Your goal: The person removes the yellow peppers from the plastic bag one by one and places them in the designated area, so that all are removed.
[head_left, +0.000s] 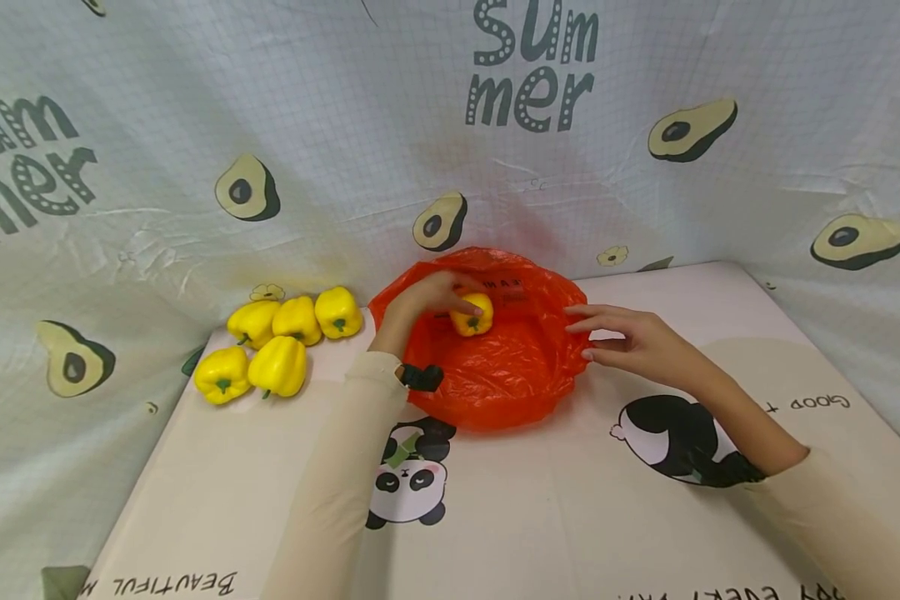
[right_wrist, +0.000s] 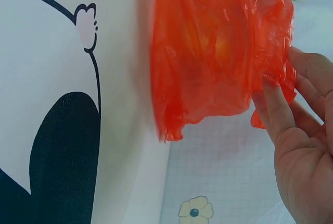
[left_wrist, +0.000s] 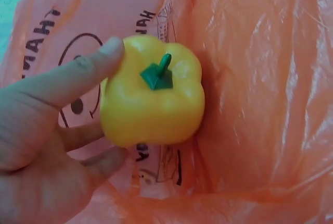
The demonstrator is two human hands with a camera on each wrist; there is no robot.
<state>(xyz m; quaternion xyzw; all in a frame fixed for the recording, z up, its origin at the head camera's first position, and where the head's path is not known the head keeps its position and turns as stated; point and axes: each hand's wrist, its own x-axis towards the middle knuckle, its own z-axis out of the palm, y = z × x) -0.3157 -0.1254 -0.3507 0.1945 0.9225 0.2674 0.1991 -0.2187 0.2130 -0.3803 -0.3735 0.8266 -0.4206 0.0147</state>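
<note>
A red plastic bag point(head_left: 495, 367) stands on the table with its mouth spread wide. Inside it, my left hand point(head_left: 438, 293) holds a yellow bell pepper point(head_left: 474, 315). The left wrist view shows the thumb and fingers on one side of the bell pepper point(left_wrist: 153, 99), its green stem facing the camera. Printed lettering shows on the bag wall point(left_wrist: 260, 104) behind. At the bag's right rim, my right hand point(head_left: 633, 346) pinches the thin plastic. In the right wrist view its fingers point(right_wrist: 280, 107) lie on either side of the bag's edge.
Several more yellow bell peppers point(head_left: 279, 367) lie grouped on the table left of the bag. A patterned sheet point(head_left: 345, 150) hangs right behind the table. The table cover point(head_left: 525, 517) bears printed pandas and lettering.
</note>
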